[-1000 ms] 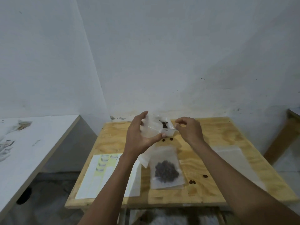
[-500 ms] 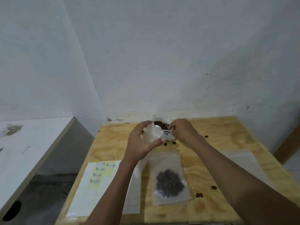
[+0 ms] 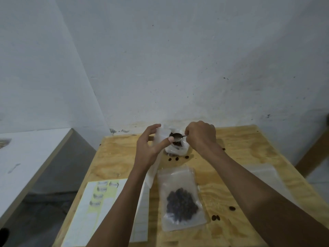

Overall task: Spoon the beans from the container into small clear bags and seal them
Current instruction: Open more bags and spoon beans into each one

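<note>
My left hand [image 3: 150, 145] holds a small clear bag [image 3: 161, 138] upright above the far part of the wooden table [image 3: 249, 150]. My right hand [image 3: 201, 135] grips a metal spoon [image 3: 177, 136] whose bowl hangs at the bag's mouth, over the translucent bean container [image 3: 175, 148] with dark beans inside. A filled clear bag of beans [image 3: 181, 200] lies flat on the table nearer to me. Whether the spoon carries beans is unclear.
Loose beans [image 3: 176, 159] lie by the container and more loose beans [image 3: 215, 217] near the front right. A label sheet [image 3: 89, 216] lies at the front left. Empty clear bags [image 3: 261, 173] rest on the right. A white table [image 3: 26, 157] stands to the left.
My head has tilted down and closer. My right hand has brought the spoon up over the container to the mouth of the bag that my left hand holds.
</note>
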{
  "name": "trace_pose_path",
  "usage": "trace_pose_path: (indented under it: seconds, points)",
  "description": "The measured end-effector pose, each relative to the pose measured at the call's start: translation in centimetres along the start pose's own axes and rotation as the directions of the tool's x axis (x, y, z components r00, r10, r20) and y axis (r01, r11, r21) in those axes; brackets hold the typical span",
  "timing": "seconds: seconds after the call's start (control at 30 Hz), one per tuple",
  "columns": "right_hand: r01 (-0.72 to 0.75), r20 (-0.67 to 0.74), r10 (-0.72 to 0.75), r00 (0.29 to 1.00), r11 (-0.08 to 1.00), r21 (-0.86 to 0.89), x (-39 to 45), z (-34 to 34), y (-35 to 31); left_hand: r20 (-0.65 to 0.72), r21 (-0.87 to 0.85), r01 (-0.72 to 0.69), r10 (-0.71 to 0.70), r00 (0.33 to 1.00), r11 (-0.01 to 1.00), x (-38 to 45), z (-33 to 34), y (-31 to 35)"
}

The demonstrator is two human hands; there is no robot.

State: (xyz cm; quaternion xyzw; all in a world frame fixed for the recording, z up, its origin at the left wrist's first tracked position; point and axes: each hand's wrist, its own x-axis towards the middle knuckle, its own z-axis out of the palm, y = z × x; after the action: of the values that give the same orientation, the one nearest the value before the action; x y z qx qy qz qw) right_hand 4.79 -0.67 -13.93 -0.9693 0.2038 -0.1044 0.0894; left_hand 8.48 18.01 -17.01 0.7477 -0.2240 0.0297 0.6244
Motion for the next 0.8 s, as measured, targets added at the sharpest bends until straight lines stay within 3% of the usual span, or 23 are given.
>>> trace_pose_path:
  seconds: [0.27, 0.53, 0.8]
  points:
    - [0.008, 0.005, -0.008, 1.0, 1.0, 0.029, -0.3, 1.1, -0.2, 0.04, -0.076, 0.051, -0.048, 0.998, 0.996, 1.3, 0.6, -0.4]
    - [-0.049, 0.007, 0.049, 0.999, 0.999, 0.022, 0.2, 2.9, -0.6, 0.044, -0.265, 0.157, -0.151, 0.988, 0.951, 2.6, 1.1, 0.5]
    - [-0.238, 0.223, 0.165, 0.961, 0.901, 0.362, 1.3, 2.8, 0.0, 0.047, -0.403, 0.234, -0.236, 0.971, 0.885, 3.7, 1.9, 0.7]
